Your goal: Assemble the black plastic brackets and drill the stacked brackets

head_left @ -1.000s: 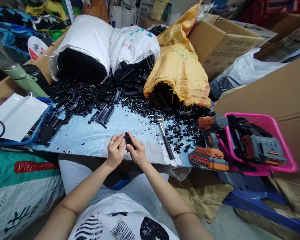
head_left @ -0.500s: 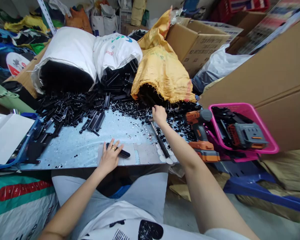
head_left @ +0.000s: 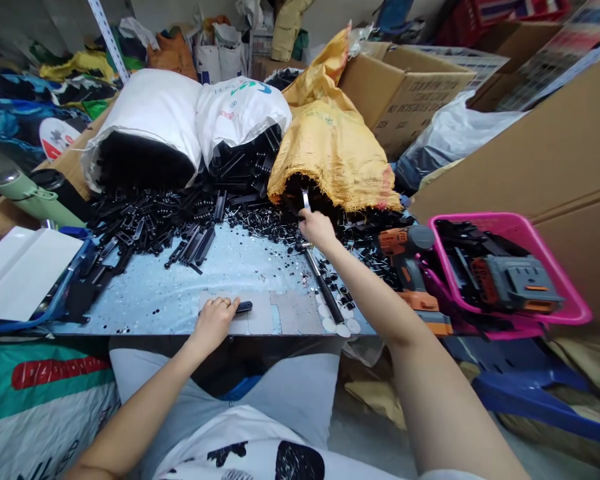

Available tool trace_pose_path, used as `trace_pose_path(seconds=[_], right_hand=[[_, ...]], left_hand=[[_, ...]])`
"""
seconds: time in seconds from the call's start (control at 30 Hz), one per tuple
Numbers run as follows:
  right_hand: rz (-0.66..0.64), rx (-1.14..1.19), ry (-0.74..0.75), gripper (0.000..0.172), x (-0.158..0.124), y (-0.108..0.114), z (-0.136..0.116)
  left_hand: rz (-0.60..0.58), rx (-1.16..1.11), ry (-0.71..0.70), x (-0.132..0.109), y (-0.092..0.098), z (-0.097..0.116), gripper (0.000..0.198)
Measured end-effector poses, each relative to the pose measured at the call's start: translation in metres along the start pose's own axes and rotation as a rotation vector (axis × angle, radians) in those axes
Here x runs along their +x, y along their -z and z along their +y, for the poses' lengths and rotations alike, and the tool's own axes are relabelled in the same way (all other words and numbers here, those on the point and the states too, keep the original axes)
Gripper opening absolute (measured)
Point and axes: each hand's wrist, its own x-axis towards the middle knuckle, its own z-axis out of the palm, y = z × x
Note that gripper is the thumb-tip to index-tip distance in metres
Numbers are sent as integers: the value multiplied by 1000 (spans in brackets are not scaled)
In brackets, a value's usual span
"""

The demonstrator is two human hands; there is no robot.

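left hand: the left hand (head_left: 214,323) is curled down over a slim black plastic bar (head_left: 243,307), pinning it flat near the front edge of the pale blue tabletop (head_left: 180,287). Only the bar's rounded right end pokes out past the fingers.

bar axis: pretty much left-right, parallel to the table edge, with the free end pointing toward the right arm's side.

right hand: the right hand (head_left: 317,228) is stretched way out, well apart from the bar. It's at the mouth of the yellow woven sack (head_left: 335,147), fingers pinched on a small silvery metal strip (head_left: 306,199) that sticks up.

in between: a hammer with a black handle (head_left: 325,290) lies diagonally right under that forearm, next to the heap of small black plastic bits (head_left: 260,217).

nearer hand: the left one, easily. From the right hand's grip the bar sits back toward the body and to the left.
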Motion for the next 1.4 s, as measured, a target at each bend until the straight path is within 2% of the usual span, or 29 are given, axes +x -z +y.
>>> trace_pose_path(seconds=[0.13,0.23,0.33,0.43,0.5,0.63,0.77,0.83,0.97,1.2,1.4], right_hand=[[-242,18,112,28,-95,-40,-30],[-362,-133,262,25,-143,-61,-34],[-283,-299,573,21,-154,-62,-22],[-229,-346,934,18,-152,-56,-10],[-247,-346,1022,22,-155,-58,-9],[-308,-310,902,36,-169,-67,-18],[-339,-294,796,42,-179,-66,-29],[-335,-297,753,42,-184,-61,-34],[-316,-322,698,43,-192,-50,-44],[-195,-411,776,36,-198,-28,-61],[-237,-394,782,32,-194,-19,-71]], left_hand=[[-9,-75,19,0,-6,-4,36],[10,-176,-11,4,-11,-4,37],[13,-257,-31,9,-13,-4,34],[-6,-302,-40,12,-12,-4,33],[-33,-308,-39,13,-9,-2,35],[-74,-310,-22,14,0,1,41],[-79,-299,-37,13,4,4,65],[-59,-299,-42,10,3,3,70],[12,-358,-39,4,0,-1,62],[238,-424,-108,-5,-6,-6,56],[291,-445,-124,-10,-12,-7,42]])
